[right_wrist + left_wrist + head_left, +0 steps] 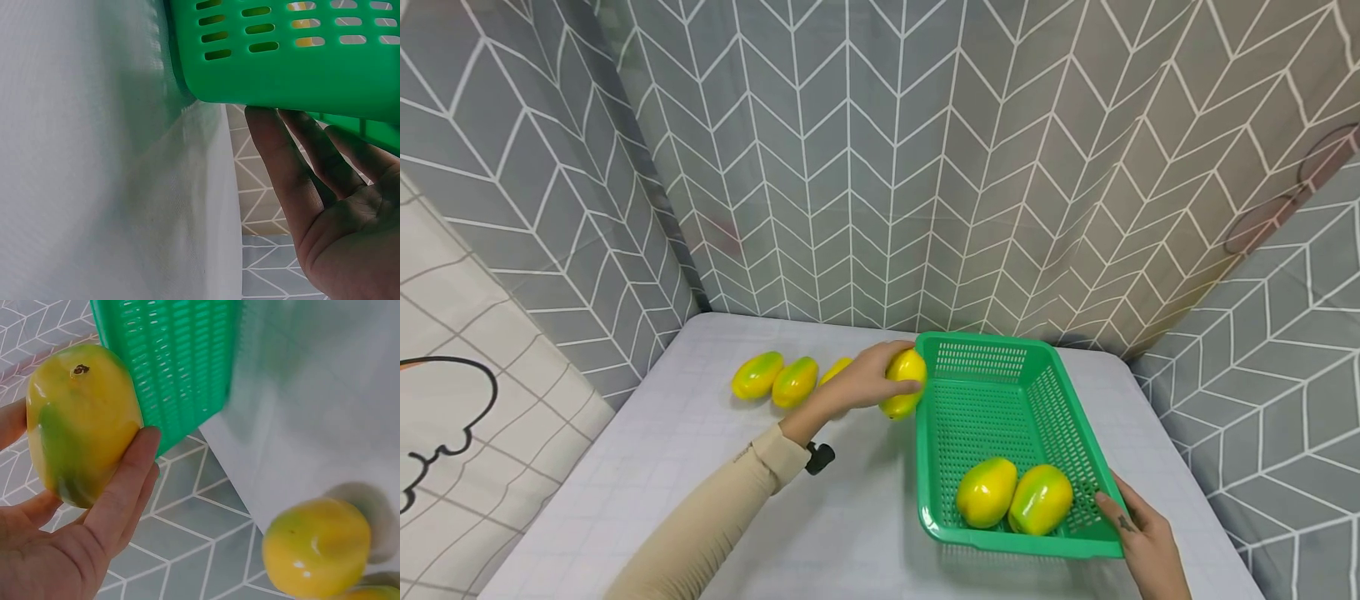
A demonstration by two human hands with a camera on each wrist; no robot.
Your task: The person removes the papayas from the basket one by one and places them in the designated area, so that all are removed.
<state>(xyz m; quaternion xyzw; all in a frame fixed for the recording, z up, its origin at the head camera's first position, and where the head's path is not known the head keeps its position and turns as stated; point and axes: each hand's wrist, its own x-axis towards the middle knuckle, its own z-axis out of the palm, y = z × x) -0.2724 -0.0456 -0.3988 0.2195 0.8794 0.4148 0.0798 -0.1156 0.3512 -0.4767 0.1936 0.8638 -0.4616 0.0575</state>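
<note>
My left hand [865, 382] grips a yellow-green mango [907, 367] beside the left rim of a green plastic basket [1037, 546]. In the left wrist view the fingers and thumb wrap the sides of this mango [84, 425], and its dark stem scar shows. My right hand [1152, 542] holds the basket by its near right corner, thumb over the rim. From the right wrist, the fingers [278, 150] are seen against the outside of the basket. Two more mangoes, a left one [987, 493] and a right one [1041, 500], lie together at the basket's near end.
On the white table [647, 475], left of the basket, a row holds an outer mango [757, 376], a middle mango [795, 382] and a third mango [837, 368] partly behind my left hand. A grey patterned curtain [865, 167] hangs behind the table's far edge.
</note>
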